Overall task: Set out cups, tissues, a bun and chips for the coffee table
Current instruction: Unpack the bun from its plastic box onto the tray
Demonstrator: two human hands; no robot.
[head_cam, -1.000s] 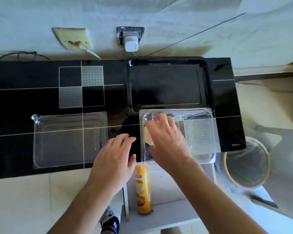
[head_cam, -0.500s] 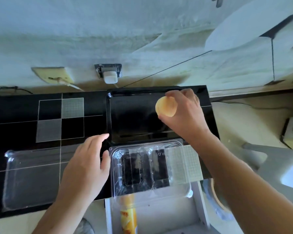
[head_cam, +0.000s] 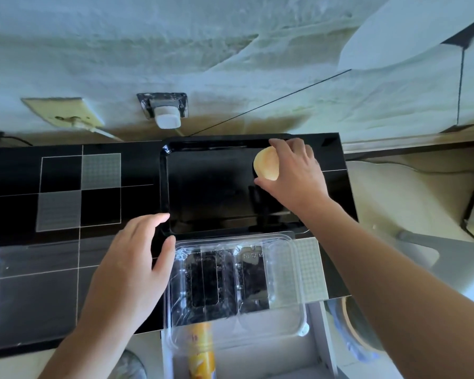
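Note:
My right hand [head_cam: 294, 175] grips a pale round bun [head_cam: 267, 166] over the far right corner of a glossy black tray [head_cam: 203, 187]. Whether the bun touches the tray floor I cannot tell. In front of the tray lies a clear plastic clamshell box [head_cam: 236, 285], with nothing in it, its near end jutting past the black table's edge. My left hand [head_cam: 132, 269] rests flat on the table left of that box, fingers spread, its fingertips at the tray's near left corner. A yellow chips can [head_cam: 201, 351] lies below the box on a white shelf.
A clear plastic lid [head_cam: 25, 296] lies on the black table [head_cam: 60, 173] at the left. Behind the table the wall holds a socket with a white plug [head_cam: 167, 120]. A bin lined with a plastic bag [head_cam: 353, 332] stands at the lower right.
My right hand took the bun out of the clamshell box and carried it back and right over the black tray. My left hand slid towards the tray's near left corner.

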